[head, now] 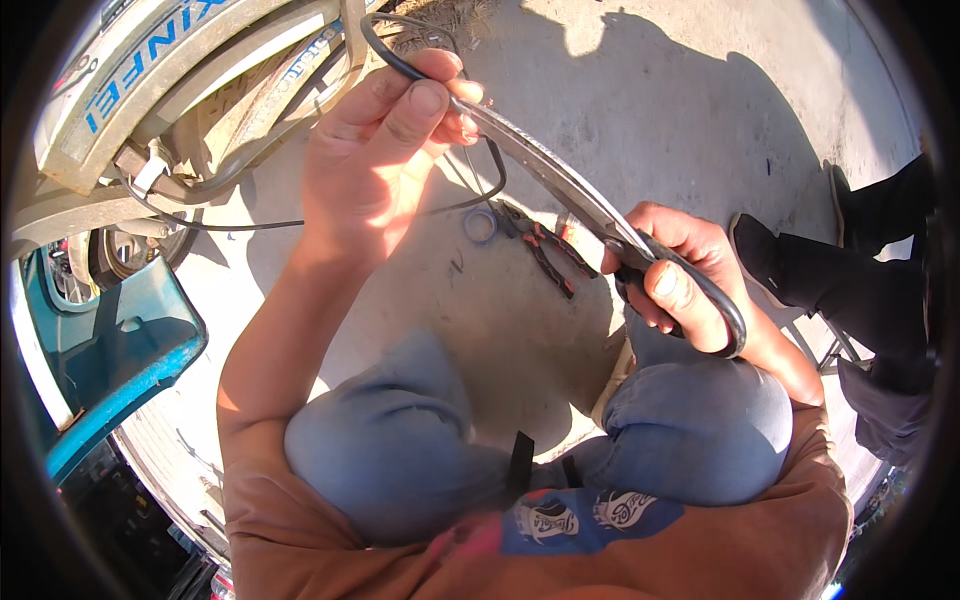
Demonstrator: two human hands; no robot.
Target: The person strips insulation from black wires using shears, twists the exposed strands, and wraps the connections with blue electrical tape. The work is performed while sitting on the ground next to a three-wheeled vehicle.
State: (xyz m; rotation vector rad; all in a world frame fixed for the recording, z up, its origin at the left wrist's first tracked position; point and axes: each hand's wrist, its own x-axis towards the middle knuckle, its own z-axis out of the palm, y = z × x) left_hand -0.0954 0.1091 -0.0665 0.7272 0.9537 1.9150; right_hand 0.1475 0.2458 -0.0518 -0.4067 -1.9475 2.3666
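Observation:
My left hand (375, 150), raised in front of me, pinches a black cable (386, 56) between thumb and fingers. That cable loops up over the fingertips. In my right hand (686, 281) is a pair of scissors (555, 176) with black handles, my fingers and thumb around the grips. Its long metal blades point up and left, nearly together. Their tips reach the cable at my left fingertips; whether they touch the wire is too small to tell. Below the blades, pliers (551, 255) with red-and-black handles lie on the concrete floor, beside a roll of tape (480, 225).
At upper left stands a vehicle's worn frame (150, 97) bearing writing, with a wheel (142, 251) under it. A teal panel (127, 322) juts in at left. More cable (255, 225) runs from the frame. Another person's dark-trousered legs (855, 270) are at right.

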